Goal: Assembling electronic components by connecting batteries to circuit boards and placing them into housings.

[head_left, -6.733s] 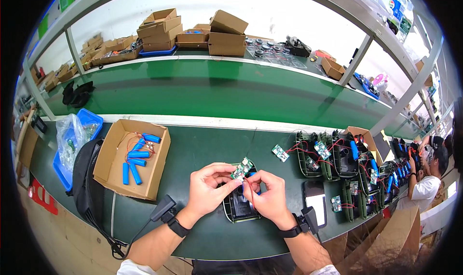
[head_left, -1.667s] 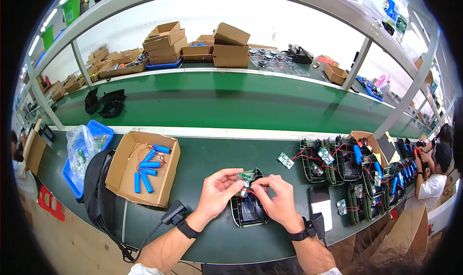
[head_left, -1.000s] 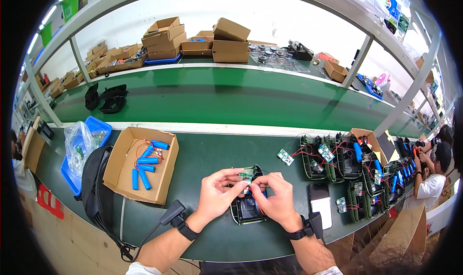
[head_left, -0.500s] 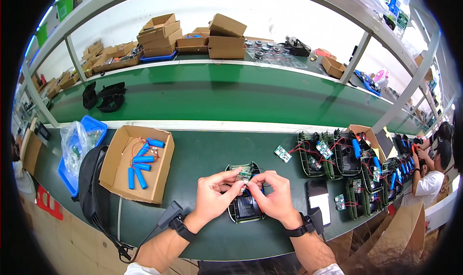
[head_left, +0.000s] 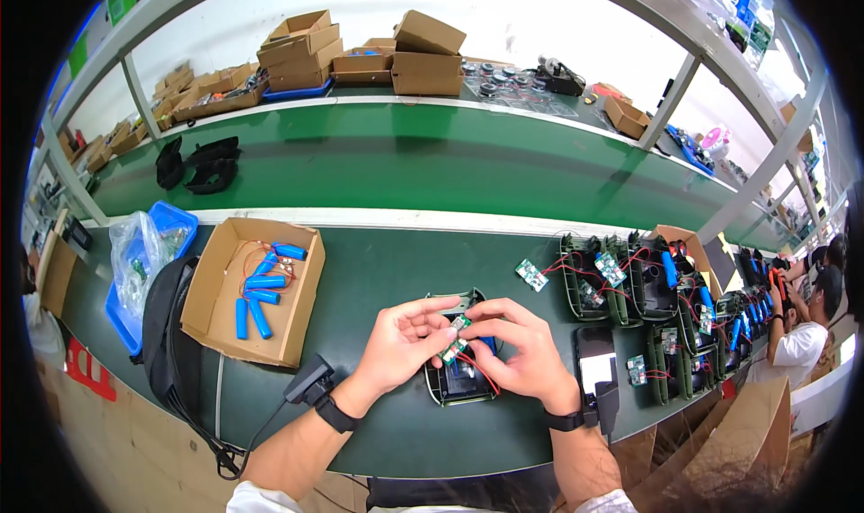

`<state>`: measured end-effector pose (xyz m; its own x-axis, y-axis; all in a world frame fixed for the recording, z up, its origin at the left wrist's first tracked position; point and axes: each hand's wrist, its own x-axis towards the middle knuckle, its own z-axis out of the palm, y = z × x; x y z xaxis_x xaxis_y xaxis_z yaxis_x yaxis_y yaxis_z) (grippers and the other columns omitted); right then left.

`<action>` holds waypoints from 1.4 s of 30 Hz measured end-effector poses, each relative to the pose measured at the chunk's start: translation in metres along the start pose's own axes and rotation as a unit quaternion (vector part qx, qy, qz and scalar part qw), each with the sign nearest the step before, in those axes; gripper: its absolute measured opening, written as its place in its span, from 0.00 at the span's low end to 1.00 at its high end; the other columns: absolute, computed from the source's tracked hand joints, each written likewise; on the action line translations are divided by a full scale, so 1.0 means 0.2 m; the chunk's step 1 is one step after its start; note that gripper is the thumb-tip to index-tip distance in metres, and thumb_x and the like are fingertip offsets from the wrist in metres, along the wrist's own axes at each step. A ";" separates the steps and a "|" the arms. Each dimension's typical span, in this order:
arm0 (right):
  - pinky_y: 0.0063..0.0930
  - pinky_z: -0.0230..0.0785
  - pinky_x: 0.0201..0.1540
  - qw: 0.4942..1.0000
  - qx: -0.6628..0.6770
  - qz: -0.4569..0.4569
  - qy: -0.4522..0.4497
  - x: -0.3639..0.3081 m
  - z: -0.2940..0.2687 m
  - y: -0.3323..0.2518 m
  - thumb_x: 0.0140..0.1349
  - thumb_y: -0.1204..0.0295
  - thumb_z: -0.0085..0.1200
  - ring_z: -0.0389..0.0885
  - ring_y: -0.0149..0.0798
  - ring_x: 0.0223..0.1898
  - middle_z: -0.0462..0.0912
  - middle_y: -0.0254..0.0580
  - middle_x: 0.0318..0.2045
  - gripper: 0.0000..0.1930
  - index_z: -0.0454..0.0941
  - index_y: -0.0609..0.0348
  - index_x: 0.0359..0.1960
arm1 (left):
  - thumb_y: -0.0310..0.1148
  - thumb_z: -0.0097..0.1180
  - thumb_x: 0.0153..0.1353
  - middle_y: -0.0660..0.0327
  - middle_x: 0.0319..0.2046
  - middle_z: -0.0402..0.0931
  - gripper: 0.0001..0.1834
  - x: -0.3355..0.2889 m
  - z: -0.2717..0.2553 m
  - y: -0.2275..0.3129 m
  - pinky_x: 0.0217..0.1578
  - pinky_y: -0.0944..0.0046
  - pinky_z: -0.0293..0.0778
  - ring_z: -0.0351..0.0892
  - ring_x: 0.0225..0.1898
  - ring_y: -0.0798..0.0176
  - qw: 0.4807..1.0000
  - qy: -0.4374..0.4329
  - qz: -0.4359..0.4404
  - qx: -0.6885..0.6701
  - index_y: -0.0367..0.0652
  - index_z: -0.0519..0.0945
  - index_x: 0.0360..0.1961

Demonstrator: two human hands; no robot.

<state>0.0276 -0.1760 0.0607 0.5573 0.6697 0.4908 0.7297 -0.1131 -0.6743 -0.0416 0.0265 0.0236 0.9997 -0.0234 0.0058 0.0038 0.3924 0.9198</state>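
Bright, even overhead light; heavy fisheye distortion.
The white wall (head_left: 558, 27) is glaring near washout, the hands (head_left: 468, 346) are casting only soft shadows on the desk (head_left: 378, 270), straight shelf edges are bowing, and black vignetting is ringing the softening rim.

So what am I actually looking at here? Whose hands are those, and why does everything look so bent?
There is no machine here: a person wears a wide-angle camera on the head, looking down at their own hands, and that lens bends the straight edges. The left hand and right hand together pinch a small green circuit board with red wires, just above an open dark casing lying on the green bench. To the left sits a cardboard box holding blue battery cells. To the right stands a row of similar casings with boards and wires already inside, and a loose board lies nearby. The shelf behind carries more cartons. At the far right edge another person works.
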 end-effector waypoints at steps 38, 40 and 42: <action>0.63 0.71 0.59 0.954 -0.226 0.195 -0.034 -0.13 0.23 -0.14 0.52 0.45 0.70 0.71 0.77 0.62 0.50 0.83 0.72 0.61 0.43 0.53 0.80 | 0.26 0.50 0.70 0.62 0.34 0.75 0.07 0.10 -0.13 -0.14 0.29 0.66 0.75 0.75 0.30 0.68 0.972 0.231 0.032 0.020 0.39 0.76 0.46; 0.62 0.71 0.57 0.956 -0.219 0.197 -0.006 -0.16 0.26 -0.13 0.51 0.48 0.70 0.72 0.76 0.60 0.51 0.83 0.71 0.60 0.44 0.52 0.80 | 0.25 0.50 0.69 0.61 0.34 0.75 0.07 0.08 -0.15 -0.15 0.29 0.65 0.77 0.75 0.29 0.67 0.978 0.207 0.028 -0.012 0.39 0.76 0.47; 0.61 0.72 0.56 0.957 -0.207 0.203 0.025 -0.16 0.24 -0.11 0.49 0.51 0.71 0.74 0.75 0.57 0.52 0.84 0.70 0.60 0.45 0.52 0.80 | 0.28 0.52 0.69 0.62 0.33 0.74 0.10 0.08 -0.15 -0.18 0.28 0.64 0.76 0.77 0.30 0.65 0.984 0.171 0.039 -0.011 0.40 0.74 0.50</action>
<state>-0.0249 -0.1593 0.0340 0.8387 0.4741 0.2680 0.5379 -0.6442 -0.5438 -0.0245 0.0398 -0.0211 0.9464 0.3172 -0.0606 -0.0761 0.4012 0.9128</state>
